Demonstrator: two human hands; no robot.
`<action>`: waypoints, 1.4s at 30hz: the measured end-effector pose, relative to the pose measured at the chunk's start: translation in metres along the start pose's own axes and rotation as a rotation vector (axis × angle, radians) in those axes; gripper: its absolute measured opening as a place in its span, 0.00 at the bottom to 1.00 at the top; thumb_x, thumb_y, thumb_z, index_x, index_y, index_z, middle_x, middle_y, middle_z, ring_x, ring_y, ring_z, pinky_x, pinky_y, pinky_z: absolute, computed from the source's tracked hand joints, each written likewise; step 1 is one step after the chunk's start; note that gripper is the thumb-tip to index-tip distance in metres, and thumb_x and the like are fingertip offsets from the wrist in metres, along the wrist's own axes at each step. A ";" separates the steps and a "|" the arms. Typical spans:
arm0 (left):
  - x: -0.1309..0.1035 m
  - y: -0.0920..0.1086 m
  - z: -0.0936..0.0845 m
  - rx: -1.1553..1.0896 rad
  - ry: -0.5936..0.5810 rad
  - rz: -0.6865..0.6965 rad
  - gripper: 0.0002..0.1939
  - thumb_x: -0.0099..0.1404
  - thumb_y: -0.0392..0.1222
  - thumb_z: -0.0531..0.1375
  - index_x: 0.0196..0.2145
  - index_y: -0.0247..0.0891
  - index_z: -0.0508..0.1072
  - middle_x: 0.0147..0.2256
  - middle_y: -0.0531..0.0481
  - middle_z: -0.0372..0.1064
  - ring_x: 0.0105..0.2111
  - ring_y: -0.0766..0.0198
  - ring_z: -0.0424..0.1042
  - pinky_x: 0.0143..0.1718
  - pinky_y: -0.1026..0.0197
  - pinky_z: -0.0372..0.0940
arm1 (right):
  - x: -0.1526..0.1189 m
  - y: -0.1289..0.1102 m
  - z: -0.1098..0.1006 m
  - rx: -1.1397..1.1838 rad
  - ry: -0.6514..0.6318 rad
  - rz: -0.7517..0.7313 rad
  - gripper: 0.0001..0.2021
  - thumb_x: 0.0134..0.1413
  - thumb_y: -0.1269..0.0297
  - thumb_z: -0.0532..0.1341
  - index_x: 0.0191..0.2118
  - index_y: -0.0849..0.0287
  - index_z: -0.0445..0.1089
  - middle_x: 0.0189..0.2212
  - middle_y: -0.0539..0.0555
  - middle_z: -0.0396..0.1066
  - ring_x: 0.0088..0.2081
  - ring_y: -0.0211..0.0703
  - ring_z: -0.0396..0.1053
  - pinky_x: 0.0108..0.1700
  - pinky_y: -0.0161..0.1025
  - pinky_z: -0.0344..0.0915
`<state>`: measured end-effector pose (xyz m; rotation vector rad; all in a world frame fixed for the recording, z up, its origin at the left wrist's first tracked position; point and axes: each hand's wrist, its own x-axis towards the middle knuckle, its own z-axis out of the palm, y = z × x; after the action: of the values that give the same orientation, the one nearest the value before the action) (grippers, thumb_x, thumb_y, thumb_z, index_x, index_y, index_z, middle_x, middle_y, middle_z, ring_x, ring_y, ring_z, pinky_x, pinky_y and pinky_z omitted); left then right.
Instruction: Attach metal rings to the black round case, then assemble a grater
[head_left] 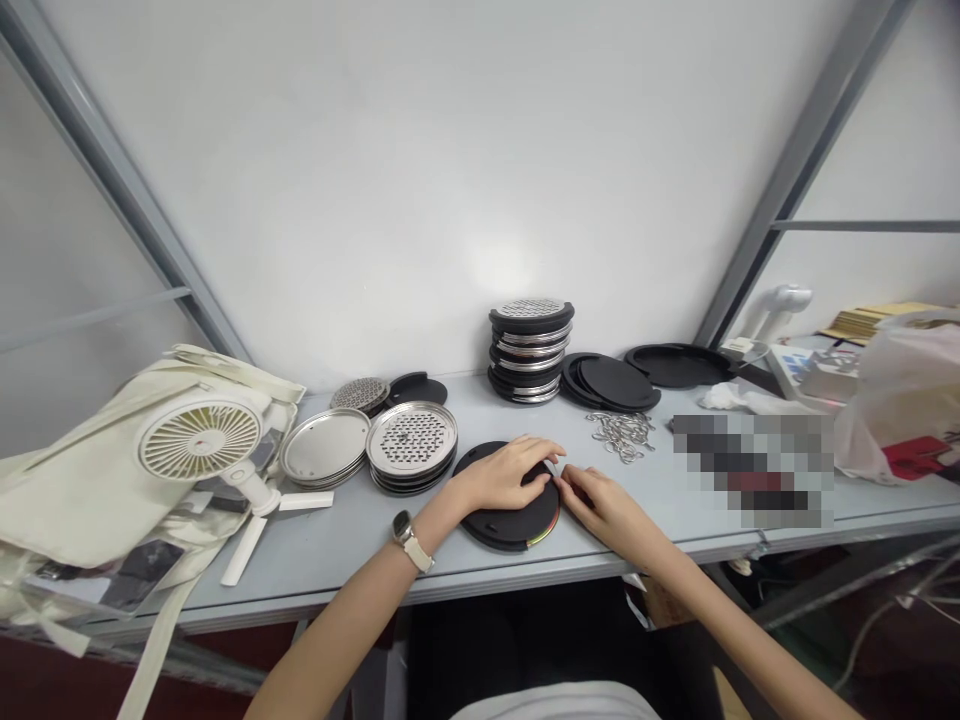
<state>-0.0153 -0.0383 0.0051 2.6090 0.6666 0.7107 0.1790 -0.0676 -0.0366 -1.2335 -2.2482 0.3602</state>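
Observation:
A flat black round disc (499,528) lies near the front edge of the table, with a shiny rim strip (547,530) at its lower right. Across its top rests my left hand (510,472), thumb and fingers bent towards the disc's right edge and gripping there. My right hand (592,500) is pinched closed at that same edge, its fingertips close to the left ones. What it pinches is too small to make out. Left of the disc is a stack of round metal grater plates (412,440), beside plain metal discs (325,447).
A tall stack of black and metal discs (531,350) stands by the wall. Black discs (615,382), a pile of metal clips or chain links (622,434) and a black tray (679,364) are to its right. A white fan (199,440) and cream bag (90,480) occupy the left.

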 end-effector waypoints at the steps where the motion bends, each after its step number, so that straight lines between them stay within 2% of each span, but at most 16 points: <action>1: 0.000 0.000 0.000 -0.017 -0.002 -0.014 0.20 0.63 0.33 0.52 0.53 0.38 0.59 0.48 0.44 0.65 0.51 0.60 0.63 0.55 0.55 0.58 | 0.000 0.000 0.000 -0.004 -0.002 -0.003 0.13 0.64 0.63 0.47 0.26 0.55 0.54 0.21 0.49 0.62 0.27 0.43 0.63 0.31 0.37 0.58; 7: 0.000 0.001 0.000 -0.119 -0.014 -0.105 0.22 0.62 0.33 0.53 0.54 0.40 0.56 0.46 0.44 0.66 0.46 0.61 0.67 0.51 0.55 0.63 | 0.000 -0.002 -0.002 -0.016 -0.007 -0.011 0.13 0.64 0.63 0.46 0.27 0.55 0.55 0.22 0.50 0.63 0.28 0.43 0.63 0.31 0.37 0.58; 25: 0.001 -0.002 0.001 -0.160 0.021 -0.133 0.20 0.60 0.33 0.55 0.50 0.39 0.57 0.43 0.45 0.68 0.43 0.63 0.69 0.48 0.56 0.64 | 0.000 -0.001 -0.002 -0.007 0.027 0.016 0.12 0.65 0.63 0.44 0.30 0.55 0.56 0.22 0.51 0.64 0.26 0.43 0.65 0.29 0.36 0.59; 42: 0.003 -0.002 0.000 -0.161 0.025 -0.086 0.13 0.61 0.32 0.54 0.45 0.37 0.61 0.42 0.45 0.66 0.42 0.63 0.68 0.47 0.58 0.65 | 0.000 -0.004 -0.004 0.044 0.037 0.052 0.10 0.64 0.63 0.44 0.30 0.54 0.54 0.23 0.50 0.64 0.26 0.42 0.66 0.29 0.36 0.60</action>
<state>-0.0138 -0.0353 0.0050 2.4141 0.6940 0.7393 0.1784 -0.0694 -0.0318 -1.2678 -2.1690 0.4007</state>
